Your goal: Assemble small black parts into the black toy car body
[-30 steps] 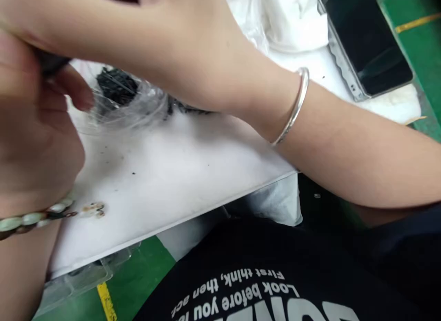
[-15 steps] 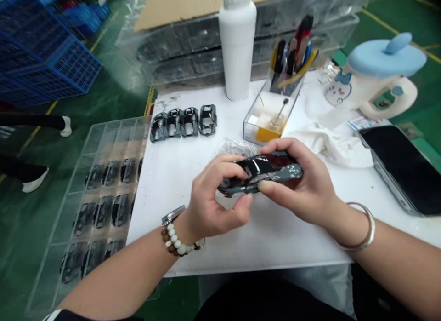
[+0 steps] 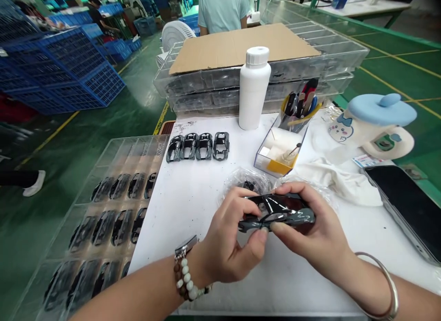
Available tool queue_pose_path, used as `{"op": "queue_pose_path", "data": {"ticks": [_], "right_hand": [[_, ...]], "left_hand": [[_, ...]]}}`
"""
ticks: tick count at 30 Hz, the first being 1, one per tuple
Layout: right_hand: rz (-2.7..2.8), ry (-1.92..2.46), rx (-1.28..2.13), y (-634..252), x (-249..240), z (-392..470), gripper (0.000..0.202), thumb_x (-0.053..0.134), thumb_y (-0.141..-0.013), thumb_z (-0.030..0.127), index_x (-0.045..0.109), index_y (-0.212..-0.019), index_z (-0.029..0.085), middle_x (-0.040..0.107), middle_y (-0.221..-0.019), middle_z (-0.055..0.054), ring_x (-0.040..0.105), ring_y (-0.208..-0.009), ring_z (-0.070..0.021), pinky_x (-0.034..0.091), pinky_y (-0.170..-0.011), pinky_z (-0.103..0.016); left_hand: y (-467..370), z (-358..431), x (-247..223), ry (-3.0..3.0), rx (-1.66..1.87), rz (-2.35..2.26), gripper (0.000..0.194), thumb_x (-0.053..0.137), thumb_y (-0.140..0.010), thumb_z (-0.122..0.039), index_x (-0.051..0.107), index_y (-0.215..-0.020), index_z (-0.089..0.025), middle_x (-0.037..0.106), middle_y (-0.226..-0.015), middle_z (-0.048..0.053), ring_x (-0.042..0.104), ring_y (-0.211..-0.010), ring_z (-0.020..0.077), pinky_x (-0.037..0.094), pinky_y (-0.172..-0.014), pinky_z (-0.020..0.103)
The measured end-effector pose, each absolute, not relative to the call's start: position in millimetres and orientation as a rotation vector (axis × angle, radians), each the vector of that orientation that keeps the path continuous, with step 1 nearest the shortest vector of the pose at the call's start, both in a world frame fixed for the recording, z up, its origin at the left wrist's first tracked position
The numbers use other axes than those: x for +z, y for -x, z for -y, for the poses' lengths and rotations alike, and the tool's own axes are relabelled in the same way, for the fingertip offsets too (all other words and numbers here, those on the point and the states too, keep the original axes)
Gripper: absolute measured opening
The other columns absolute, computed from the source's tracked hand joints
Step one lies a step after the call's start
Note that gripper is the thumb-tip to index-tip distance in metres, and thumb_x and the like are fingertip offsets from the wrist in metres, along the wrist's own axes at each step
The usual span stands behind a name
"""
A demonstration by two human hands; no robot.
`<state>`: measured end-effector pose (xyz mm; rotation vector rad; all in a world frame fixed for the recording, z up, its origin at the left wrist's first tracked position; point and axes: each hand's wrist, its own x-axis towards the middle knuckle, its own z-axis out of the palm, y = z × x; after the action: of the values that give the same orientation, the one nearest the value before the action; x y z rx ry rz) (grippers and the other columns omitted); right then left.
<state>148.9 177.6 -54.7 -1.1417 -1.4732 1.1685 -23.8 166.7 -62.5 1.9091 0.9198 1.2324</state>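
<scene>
Readable text, brands, numbers: none that I am making out | Printed card [image 3: 367, 160], beside phone [image 3: 408, 206]: bearing coloured print, which is appearing too small for my reading here

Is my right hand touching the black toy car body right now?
Touching: the head view shows the right hand's thumb pressed on the car body's side.

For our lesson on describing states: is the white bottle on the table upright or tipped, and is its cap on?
Upright, cap on: the white bottle stands on its base, and the ribbed cap covers its neck.
</scene>
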Motion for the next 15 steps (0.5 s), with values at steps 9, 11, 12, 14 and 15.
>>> {"op": "queue_pose_path", "data": {"ticks": [9, 11, 12, 14, 15], "right_hand": [[1.463, 1.183, 1.110, -147.0, -54.1, -173.5, 0.036, 0.073, -0.068, 0.025, 0.052, -0.097, 0.027, 0.062, -0.083, -0.003, 0.059, -0.069, -0.0181, 0.053, -0.057, -0.029], [1.458, 1.177, 1.109, -146.3, -54.5, -172.9, 0.037, 0.073, -0.067, 0.026, 0.051, -0.097, 0.027, 0.062, -0.084, -0.003, 0.059, -0.071, -0.0191, 0.053, -0.058, -0.031], [1.452, 1.178, 1.105, -146.0, -54.7, -172.6, 0.036, 0.073, -0.067, 0.025, 0.051, -0.097, 0.027, 0.062, -0.084, -0.004, 0.059, -0.071, -0.0194, 0.053, -0.058, -0.031], [1.433, 1.179, 1.105, -145.4, -55.1, -171.9, 0.036, 0.073, -0.067, 0.025, 0.051, -0.097, 0.027, 0.061, -0.085, -0.004, 0.059, -0.071, -0.0192, 0.052, -0.057, -0.030], [1.423, 1.178, 1.109, -145.2, -55.2, -171.4, 0.036, 0.073, -0.067, 0.025, 0.051, -0.097, 0.027, 0.061, -0.085, -0.004, 0.058, -0.071, -0.0186, 0.052, -0.057, -0.029]], "left_hand": [[23.4, -165.1, -62.6, -1.881, 1.215, -0.885, 0.029, 0.052, -0.076, -0.017, 0.045, -0.104, -0.019, 0.047, -0.101, 0.010, 0.054, -0.093, 0.0232, 0.053, -0.074, 0.042], [23.9, -164.3, -62.9, -1.876, 1.211, -0.871, 0.029, 0.051, -0.077, -0.017, 0.044, -0.106, -0.019, 0.046, -0.103, 0.011, 0.053, -0.092, 0.0229, 0.052, -0.073, 0.042], [24.1, -163.9, -63.2, -1.875, 1.210, -0.864, 0.030, 0.051, -0.078, -0.016, 0.044, -0.106, -0.019, 0.046, -0.104, 0.011, 0.053, -0.092, 0.0228, 0.052, -0.074, 0.042], [24.4, -163.1, -63.9, -1.879, 1.210, -0.852, 0.030, 0.051, -0.078, -0.015, 0.044, -0.108, -0.018, 0.046, -0.105, 0.011, 0.052, -0.093, 0.0229, 0.052, -0.075, 0.043], [24.4, -162.8, -64.1, -1.879, 1.212, -0.848, 0.030, 0.050, -0.079, -0.015, 0.044, -0.108, -0.018, 0.046, -0.105, 0.011, 0.052, -0.094, 0.0230, 0.051, -0.076, 0.043]]}}
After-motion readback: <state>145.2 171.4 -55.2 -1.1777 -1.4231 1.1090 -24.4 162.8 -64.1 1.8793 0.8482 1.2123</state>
